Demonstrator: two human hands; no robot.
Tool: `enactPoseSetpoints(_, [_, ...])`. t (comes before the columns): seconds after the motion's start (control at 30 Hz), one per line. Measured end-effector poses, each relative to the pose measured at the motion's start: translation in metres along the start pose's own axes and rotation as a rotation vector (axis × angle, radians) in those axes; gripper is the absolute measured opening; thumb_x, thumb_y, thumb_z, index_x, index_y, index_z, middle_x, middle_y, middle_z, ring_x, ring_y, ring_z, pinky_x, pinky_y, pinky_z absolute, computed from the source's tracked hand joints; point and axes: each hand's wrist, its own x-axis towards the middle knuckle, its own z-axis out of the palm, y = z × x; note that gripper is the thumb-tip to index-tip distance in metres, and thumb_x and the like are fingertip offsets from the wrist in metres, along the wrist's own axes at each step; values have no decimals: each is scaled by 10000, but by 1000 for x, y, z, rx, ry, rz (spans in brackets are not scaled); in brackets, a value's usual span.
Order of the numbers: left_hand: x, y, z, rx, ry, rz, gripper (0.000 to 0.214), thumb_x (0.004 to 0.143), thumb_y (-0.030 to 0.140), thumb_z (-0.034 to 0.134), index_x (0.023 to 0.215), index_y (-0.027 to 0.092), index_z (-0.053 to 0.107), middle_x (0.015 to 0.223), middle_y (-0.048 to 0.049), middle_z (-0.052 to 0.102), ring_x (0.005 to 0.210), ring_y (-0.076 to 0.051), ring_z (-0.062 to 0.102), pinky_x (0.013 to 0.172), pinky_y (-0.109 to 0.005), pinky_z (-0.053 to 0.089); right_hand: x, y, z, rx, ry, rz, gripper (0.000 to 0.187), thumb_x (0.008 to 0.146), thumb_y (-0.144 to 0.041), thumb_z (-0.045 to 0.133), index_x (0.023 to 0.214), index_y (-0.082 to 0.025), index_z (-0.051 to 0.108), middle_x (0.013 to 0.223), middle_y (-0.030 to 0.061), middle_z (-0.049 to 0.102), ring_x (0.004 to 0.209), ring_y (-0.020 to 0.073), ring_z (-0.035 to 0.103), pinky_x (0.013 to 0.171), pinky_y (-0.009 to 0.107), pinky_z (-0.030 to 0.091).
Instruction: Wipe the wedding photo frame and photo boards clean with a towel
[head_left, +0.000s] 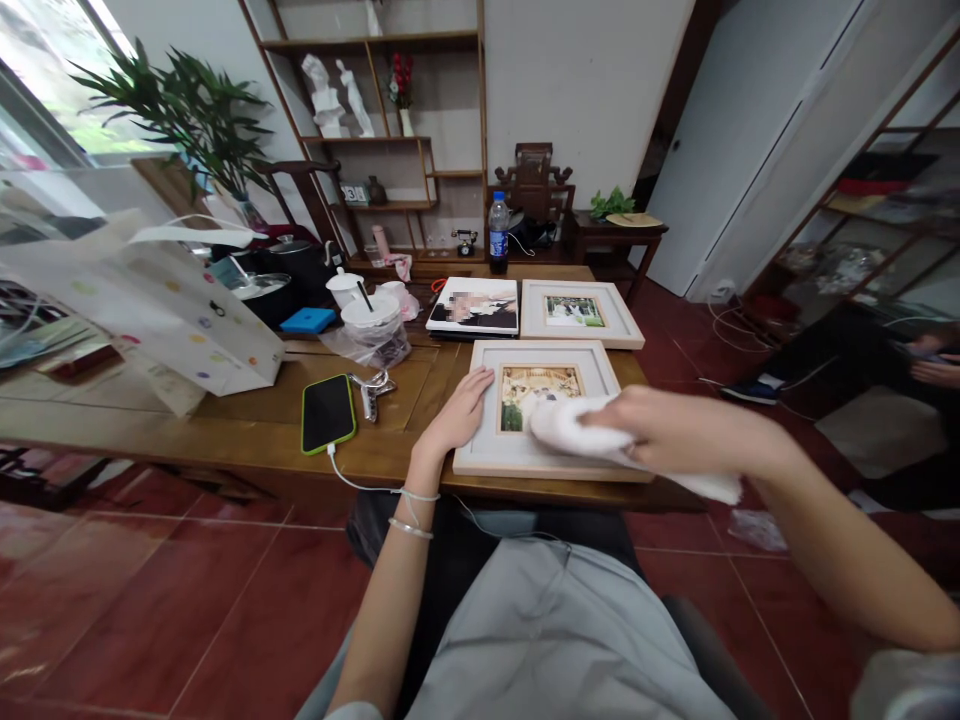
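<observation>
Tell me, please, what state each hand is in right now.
Left hand: open, flat on the frame's left edge.
Right hand: shut on a cloth, over the frame.

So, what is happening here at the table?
A person sits at a wooden table. The left hand lies flat on the left edge of a frame, and the right hand holds a white cloth against its glass. A second frame lies farther back. A phone and keys lie to the left.
</observation>
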Motion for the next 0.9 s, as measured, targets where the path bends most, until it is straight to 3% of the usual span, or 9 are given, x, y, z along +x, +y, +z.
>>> enactPoseSetpoints(0.07, [0,-1,1,-4,7,1,453,871,145,286,1293,72,430,1388,-145,403,1337,-207,279,1125,-422,223,-4,28,-13,-9,89,100,193,754,-175,508,925,-174,596,809,58,619,729,189,566,612,256,391])
enactPoseSetpoints(0.13, [0,-2,1,-12,14,7,452,866,139,293,1292,89,435,1386,-136,407,1336,-205,282,1122,-427,228,1,54,-20,-110,327,218,222,756,-251,544,953,-152,569,828,76,614,732,215,567,608,282,400])
enactPoseSetpoints(0.23, [0,-2,1,-22,18,13,454,857,127,307,1290,111,441,1387,-125,409,1336,-205,285,1119,-437,232,25,82,-18,-315,664,366,297,755,-181,518,1044,-118,534,912,126,615,803,268,572,647,339,411])
enactPoseSetpoints(0.33, [0,-3,1,-26,23,16,454,856,126,313,1291,129,443,1387,-114,413,1336,-203,285,1117,-442,234,66,92,-10,-459,791,350,331,804,-50,369,1078,-107,545,976,162,621,930,286,562,742,389,407])
enactPoseSetpoints(0.4, [0,-2,1,-24,27,23,449,860,130,309,1287,128,446,1383,-116,418,1335,-202,288,1116,-442,238,98,91,-1,-495,765,191,386,822,-9,325,1123,-117,541,1147,179,575,1102,268,497,860,406,373])
enactPoseSetpoints(0.47, [0,-2,0,-19,29,30,442,863,134,306,1279,124,453,1377,-122,424,1332,-204,294,1114,-443,242,127,85,11,-513,634,28,385,818,-4,371,1143,-120,542,1237,190,530,1225,262,402,954,437,300])
enactPoseSetpoints(0.6, [0,-1,-1,-6,22,21,424,863,149,319,1257,111,472,1370,-139,424,1325,-212,310,1111,-442,249,162,71,38,-489,386,-186,332,817,-102,502,1142,-143,556,1286,192,497,1220,253,418,948,407,303])
enactPoseSetpoints(0.73, [0,-1,-2,-11,21,21,428,862,149,318,1262,120,467,1380,-128,415,1328,-203,302,1116,-430,243,160,70,50,-457,321,-175,256,808,-132,524,1048,-156,609,1184,179,574,1024,252,563,854,366,356])
enactPoseSetpoints(0.9, [0,0,-1,-19,9,7,441,866,146,300,1277,105,454,1382,-134,416,1334,-208,291,1117,-436,238,119,90,43,-448,292,-79,318,783,-47,473,1012,-195,635,1056,122,641,891,230,598,778,334,352])
